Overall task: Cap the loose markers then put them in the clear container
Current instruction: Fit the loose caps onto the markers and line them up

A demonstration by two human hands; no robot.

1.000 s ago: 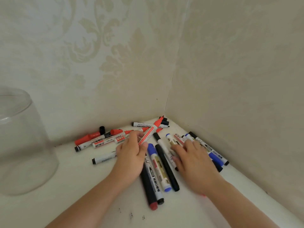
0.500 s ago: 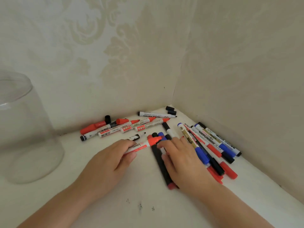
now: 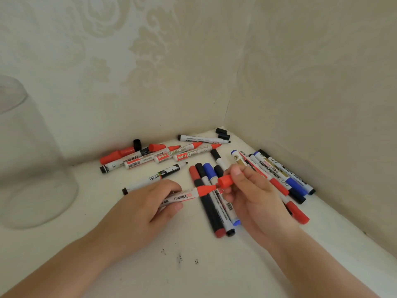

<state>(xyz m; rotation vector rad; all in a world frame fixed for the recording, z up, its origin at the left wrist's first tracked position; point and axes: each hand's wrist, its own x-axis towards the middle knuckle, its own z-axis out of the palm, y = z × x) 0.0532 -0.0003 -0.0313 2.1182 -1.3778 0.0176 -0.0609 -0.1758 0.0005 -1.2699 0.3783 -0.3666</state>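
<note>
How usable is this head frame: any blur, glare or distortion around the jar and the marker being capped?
Head view: light soft and even, shadows faint; jar cut by the left edge, hazy and low in contrast, no hard glare; wide-angle bending at the edges; marker print readable, red cap sharp, forearms at the bottom softer.

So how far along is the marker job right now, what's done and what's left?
Early stage. Done: nothing looks stored; the clear container looks empty. In hand: the left hand grips an uncapped red marker, and the right hand pinches a red cap just off its tip. Left: several uncapped markers by the back wall, loose black caps, then loading everything.
</note>
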